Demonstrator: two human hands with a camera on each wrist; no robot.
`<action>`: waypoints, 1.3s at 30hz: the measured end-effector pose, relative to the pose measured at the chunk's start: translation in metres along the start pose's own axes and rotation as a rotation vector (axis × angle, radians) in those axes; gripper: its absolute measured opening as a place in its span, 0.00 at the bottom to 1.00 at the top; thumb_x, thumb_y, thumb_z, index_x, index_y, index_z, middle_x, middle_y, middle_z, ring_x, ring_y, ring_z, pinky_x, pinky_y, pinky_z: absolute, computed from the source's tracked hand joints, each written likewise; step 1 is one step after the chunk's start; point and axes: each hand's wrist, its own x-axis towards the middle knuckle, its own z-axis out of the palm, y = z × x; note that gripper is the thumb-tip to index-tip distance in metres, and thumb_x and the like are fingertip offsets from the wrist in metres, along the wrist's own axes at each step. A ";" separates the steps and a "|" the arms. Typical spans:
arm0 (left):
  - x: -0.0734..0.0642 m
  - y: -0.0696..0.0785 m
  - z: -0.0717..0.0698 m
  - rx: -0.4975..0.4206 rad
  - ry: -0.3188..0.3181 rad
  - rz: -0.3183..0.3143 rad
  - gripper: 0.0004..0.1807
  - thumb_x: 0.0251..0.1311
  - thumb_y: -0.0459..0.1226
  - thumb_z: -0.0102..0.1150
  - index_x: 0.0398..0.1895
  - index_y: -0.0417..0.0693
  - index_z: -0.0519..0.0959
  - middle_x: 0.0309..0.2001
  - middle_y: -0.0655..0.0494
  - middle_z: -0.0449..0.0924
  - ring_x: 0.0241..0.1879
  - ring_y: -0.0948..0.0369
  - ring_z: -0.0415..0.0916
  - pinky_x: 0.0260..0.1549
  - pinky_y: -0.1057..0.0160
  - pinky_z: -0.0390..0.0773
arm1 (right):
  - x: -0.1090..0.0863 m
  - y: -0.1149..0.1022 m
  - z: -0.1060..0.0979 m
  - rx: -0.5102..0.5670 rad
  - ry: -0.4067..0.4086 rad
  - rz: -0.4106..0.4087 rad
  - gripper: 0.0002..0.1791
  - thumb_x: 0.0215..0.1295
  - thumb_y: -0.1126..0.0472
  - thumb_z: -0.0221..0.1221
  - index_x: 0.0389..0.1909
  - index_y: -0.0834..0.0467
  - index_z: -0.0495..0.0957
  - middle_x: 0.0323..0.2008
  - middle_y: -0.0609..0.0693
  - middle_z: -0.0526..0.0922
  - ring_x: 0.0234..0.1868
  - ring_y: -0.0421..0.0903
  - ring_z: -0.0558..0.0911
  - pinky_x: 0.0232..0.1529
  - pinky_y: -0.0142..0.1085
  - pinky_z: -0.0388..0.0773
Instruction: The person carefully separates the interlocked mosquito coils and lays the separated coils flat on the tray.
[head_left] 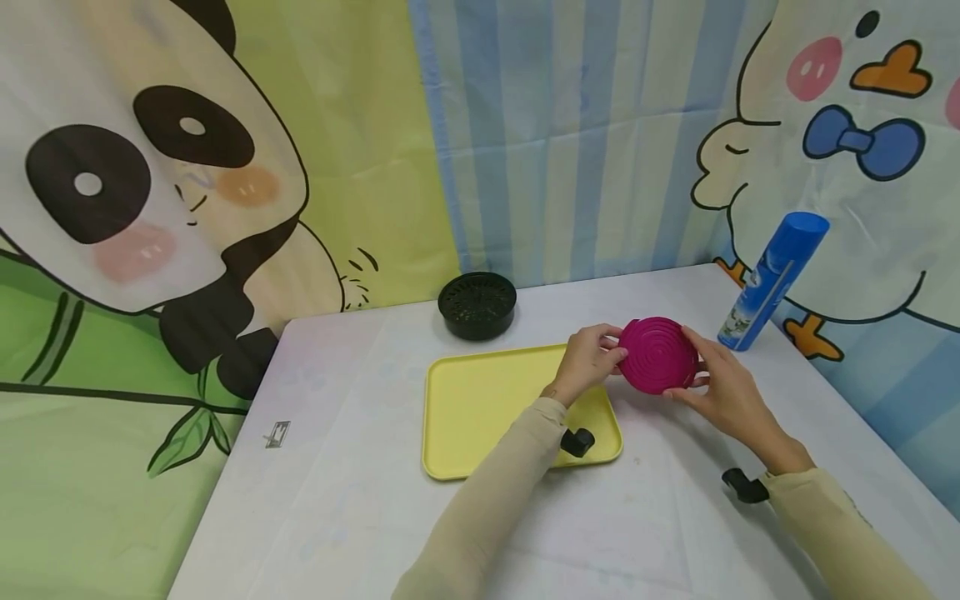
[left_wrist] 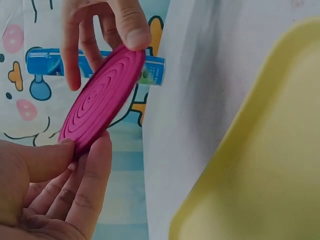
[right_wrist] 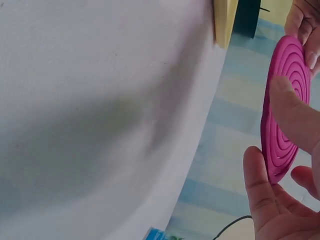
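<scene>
A magenta round disc with concentric rings is held up between both hands, above the table to the right of the tray. My left hand pinches its left edge, thumb on the ringed face in the left wrist view. On the opposite edge, my right hand grips it between thumb and fingers. Seen from the right wrist, the right thumb presses across the rings of the disc, with fingers at its rim. Its back side is mostly hidden.
A yellow rectangular tray lies under the left forearm. Behind it, at the table's back edge, stands a round black dish with a slotted top. A blue spray can stands at the back right. Printed curtains hang behind the white table.
</scene>
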 end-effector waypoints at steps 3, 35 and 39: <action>0.000 -0.001 -0.003 -0.004 0.018 0.011 0.15 0.65 0.27 0.63 0.55 0.38 0.81 0.39 0.45 0.87 0.27 0.63 0.85 0.37 0.52 0.88 | 0.002 -0.003 -0.001 0.018 0.016 0.024 0.55 0.52 0.65 0.76 0.78 0.61 0.55 0.62 0.72 0.71 0.46 0.67 0.83 0.39 0.57 0.85; -0.003 -0.011 -0.023 -0.228 0.072 -0.055 0.07 0.66 0.30 0.63 0.45 0.40 0.86 0.32 0.54 0.87 0.28 0.63 0.84 0.30 0.65 0.86 | 0.011 -0.010 -0.006 0.347 0.166 0.269 0.22 0.73 0.57 0.60 0.60 0.66 0.75 0.47 0.63 0.79 0.32 0.17 0.79 0.31 0.24 0.82; -0.004 -0.012 -0.026 -0.274 0.059 -0.071 0.08 0.66 0.31 0.63 0.46 0.40 0.86 0.33 0.54 0.87 0.29 0.63 0.84 0.31 0.65 0.87 | 0.011 -0.012 -0.004 0.338 0.214 0.267 0.21 0.72 0.57 0.61 0.60 0.64 0.76 0.47 0.61 0.81 0.36 0.15 0.77 0.31 0.20 0.80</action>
